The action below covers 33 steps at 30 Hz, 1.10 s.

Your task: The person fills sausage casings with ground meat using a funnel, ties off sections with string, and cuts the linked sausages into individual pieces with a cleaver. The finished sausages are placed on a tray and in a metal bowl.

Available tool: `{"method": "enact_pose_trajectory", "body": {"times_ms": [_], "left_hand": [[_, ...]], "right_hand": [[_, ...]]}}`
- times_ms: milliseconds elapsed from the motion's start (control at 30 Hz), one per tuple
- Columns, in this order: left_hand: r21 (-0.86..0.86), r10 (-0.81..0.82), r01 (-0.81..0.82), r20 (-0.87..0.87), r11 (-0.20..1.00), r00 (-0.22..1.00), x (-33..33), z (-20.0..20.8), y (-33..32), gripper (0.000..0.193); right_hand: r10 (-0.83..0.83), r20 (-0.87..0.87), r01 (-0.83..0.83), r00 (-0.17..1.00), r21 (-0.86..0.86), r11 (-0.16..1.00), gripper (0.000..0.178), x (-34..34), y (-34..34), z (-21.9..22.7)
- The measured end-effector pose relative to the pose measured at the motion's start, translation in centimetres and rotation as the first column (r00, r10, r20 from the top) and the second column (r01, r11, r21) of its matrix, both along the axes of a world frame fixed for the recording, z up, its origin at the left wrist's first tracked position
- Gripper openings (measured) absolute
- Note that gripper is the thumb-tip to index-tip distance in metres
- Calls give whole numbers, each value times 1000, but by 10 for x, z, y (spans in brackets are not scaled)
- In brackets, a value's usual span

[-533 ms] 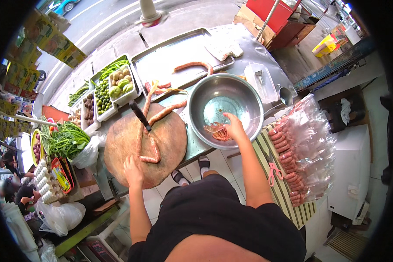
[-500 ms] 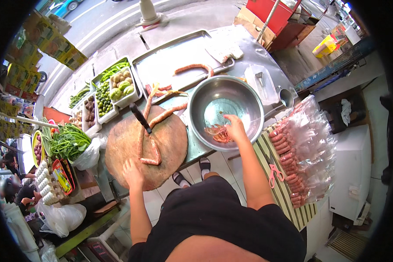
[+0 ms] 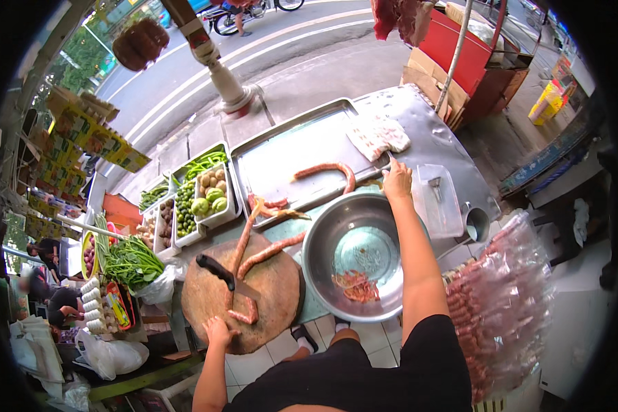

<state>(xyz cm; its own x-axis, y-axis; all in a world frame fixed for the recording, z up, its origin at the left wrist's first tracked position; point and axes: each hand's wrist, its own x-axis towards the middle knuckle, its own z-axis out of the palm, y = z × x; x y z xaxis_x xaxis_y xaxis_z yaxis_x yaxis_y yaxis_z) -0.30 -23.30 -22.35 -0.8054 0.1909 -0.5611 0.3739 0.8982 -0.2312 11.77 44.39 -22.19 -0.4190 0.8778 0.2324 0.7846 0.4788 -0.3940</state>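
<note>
My left hand rests, fingers spread, on the near left edge of a round wooden chopping board. A black-handled knife is over the board, beside a long raw sausage that trails off its far side. My right arm reaches across a steel bowl holding reddish meat scraps. Beyond the bowl, my right hand is closed at the near right corner of a metal tray. What its fingers grip, if anything, is hidden. A curved sausage and a pale, red-streaked slab lie on the tray.
Left of the tray stand bins of limes and other vegetables, with leafy greens and eggs nearer. At right are a clear plastic box, a metal mug and bagged sausages. Meat hangs overhead.
My right hand has left the scraps in the bowl and moved forward to the tray's corner. My left hand stays on the board. The view has tilted up, showing more street.
</note>
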Motion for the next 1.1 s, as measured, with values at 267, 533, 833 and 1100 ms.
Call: {"method": "enact_pose_trajectory", "body": {"times_ms": [267,533,833,1100], "left_hand": [[85,-30,28,27,996,999,0,4,4,88],[27,-7,6,27,1000,1000,-1,-1,3,91],[-18,-1,1,30,1000,1000,0,3,10,93],[2,-31,31,61,1000,998,-4,2,8,88]], "right_hand": [[-45,60,49,997,-62,997,52,-56,113,-55],[32,136,1,990,-232,973,40,-91,141,-74],[173,34,-170,984,-87,982,13,-100,157,-87],[189,20,-184,982,-154,971,22,-85,157,-82]]}}
